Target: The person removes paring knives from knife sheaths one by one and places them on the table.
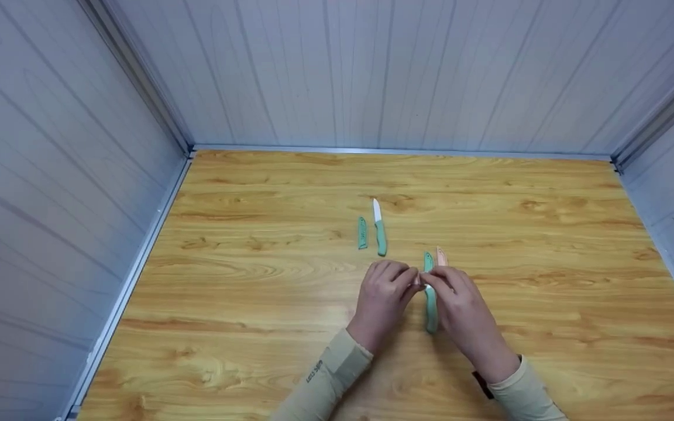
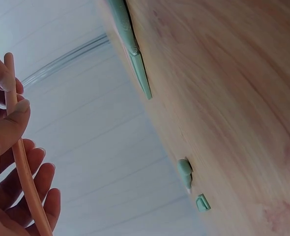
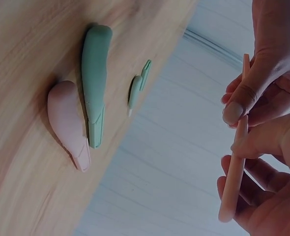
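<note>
My left hand [image 1: 382, 295] and right hand [image 1: 463, 307] meet at the front, right of the table's middle. Between them they hold a slim pink knife [image 3: 232, 189] up above the table, thumbs and fingers pinching it. In the right wrist view its rounded end lies in the right hand and its thin end in the left; no blade shows. Below the hands lies a green knife [image 1: 431, 313] in its green sheath [image 1: 429, 260]. Right beside it rests another pink knife [image 3: 62, 108] in a sheath, partly hidden by the right hand in the head view.
Farther back lies an unsheathed green knife [image 1: 380, 237] with a white blade, its tip pointing away. Just left of it is a loose green sheath [image 1: 363, 234]. Pale panel walls [image 1: 360, 76] border the wooden table [image 1: 243, 333] at the back and sides.
</note>
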The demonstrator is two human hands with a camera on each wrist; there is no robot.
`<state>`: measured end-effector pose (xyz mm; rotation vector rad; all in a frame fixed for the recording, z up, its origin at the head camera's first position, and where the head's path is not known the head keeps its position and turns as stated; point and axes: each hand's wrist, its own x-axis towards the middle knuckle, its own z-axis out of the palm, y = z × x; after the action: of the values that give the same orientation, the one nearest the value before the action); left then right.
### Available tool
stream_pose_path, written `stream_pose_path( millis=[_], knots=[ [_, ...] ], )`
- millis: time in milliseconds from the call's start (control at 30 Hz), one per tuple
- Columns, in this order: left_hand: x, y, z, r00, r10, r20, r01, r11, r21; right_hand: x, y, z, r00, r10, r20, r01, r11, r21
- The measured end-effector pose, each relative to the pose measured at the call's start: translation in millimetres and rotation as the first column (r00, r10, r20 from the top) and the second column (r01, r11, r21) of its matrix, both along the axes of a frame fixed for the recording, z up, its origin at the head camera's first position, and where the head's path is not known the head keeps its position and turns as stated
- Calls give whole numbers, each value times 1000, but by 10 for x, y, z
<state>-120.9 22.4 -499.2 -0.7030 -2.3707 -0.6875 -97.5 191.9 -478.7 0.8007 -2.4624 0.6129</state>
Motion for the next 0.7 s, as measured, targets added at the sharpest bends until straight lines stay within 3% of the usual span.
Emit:
stream_pose_path(
  millis=[300, 700],
  knots=[
    [22, -6, -3, 1000, 4, -10, -4, 1000, 7, -5, 3, 17, 1000, 2, 11, -2, 1000, 14],
    [22, -57, -19, 999, -36, -23, 37, 997, 73, -8, 51, 25, 1000, 9, -3, -9, 1000, -10]
  ],
)
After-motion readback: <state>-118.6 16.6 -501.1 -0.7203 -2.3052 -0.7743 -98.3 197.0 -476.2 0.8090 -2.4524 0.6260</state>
